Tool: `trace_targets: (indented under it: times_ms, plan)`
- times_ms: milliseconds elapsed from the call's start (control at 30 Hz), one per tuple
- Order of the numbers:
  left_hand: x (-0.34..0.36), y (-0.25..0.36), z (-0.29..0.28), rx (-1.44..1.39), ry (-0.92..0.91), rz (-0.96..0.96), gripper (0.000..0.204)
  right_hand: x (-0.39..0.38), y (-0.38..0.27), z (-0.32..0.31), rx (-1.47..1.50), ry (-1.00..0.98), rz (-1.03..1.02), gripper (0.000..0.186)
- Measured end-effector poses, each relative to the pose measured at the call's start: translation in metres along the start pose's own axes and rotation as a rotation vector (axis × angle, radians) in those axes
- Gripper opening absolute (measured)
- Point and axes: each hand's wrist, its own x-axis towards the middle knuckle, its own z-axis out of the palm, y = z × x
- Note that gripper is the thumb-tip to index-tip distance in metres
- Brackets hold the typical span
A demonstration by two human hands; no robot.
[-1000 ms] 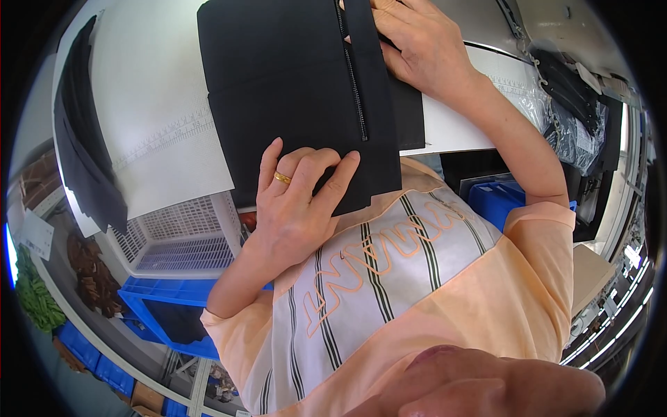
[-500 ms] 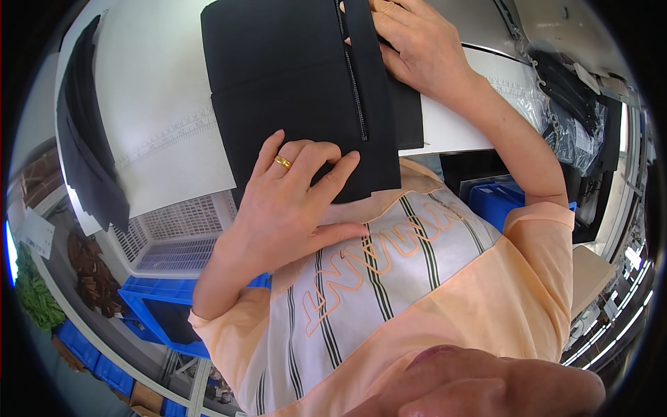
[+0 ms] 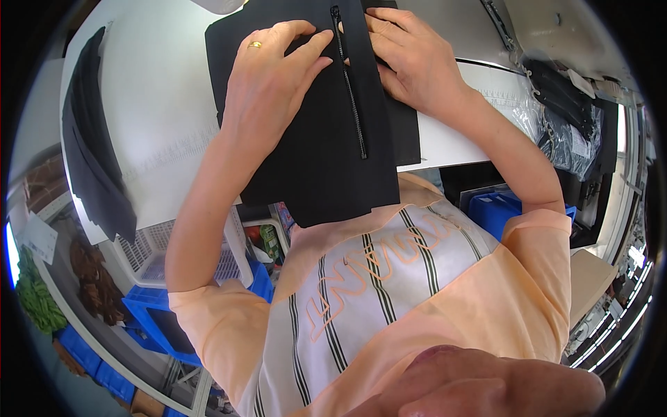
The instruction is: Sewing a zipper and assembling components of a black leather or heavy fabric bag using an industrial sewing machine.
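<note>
The top edge cut off the black cloth (image 3: 313,167) and a pale rounded object (image 3: 221,5). A black strip (image 3: 358,48) partly hid the right hand (image 3: 410,59); the left forearm (image 3: 208,201) covered some of the white basket (image 3: 147,251). Ruler marks (image 3: 174,151) blurred.

In front of you, a matt black fabric panel (image 3: 299,174) lies mostly flat on the white worktable (image 3: 153,83), across the middle of its near edge, its lower end hanging past that edge toward you. The panel's bottom edge is stepped near both corners.

A zipper (image 3: 353,97) with grey-looking teeth runs lengthwise right of the panel's middle, tilted slightly, its far end leaning to your left; its lower end stops well short of the bottom edge. Along its right side runs a plain black strip (image 3: 375,146), with a narrow gap at the zipper's upper part. A second black layer (image 3: 408,142) shows from under the strip on your right, reaching about to the worktable's near edge.
</note>
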Motion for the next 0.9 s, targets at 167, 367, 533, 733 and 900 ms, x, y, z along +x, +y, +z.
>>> trace_targets:
  times_ms: [167, 367, 533, 733, 900]
  plan:
    - [0.0047, -0.0055, 0.0024, -0.067, -0.033, -0.050, 0.026, -0.0005, -0.0002, 0.0012, -0.035, 0.033, 0.024, 0.033]
    - [0.0051, -0.0036, 0.0022, 0.001, -0.044, -0.052, 0.030, -0.0002, -0.0006, 0.0022, -0.041, 0.038, 0.038, 0.033]
    - [0.0038, -0.0037, 0.0037, 0.005, -0.062, -0.068, 0.032, -0.0002, -0.0021, 0.0010, -0.034, 0.017, 0.048, 0.034]
    - [0.0038, -0.0023, 0.0032, 0.015, -0.067, -0.075, 0.033, -0.0020, -0.0031, 0.0001, -0.040, -0.001, 0.058, 0.032]
    - [0.0039, -0.0052, 0.0055, 0.046, -0.059, -0.041, 0.034, -0.0006, -0.0026, 0.0015, -0.036, 0.009, 0.059, 0.032]
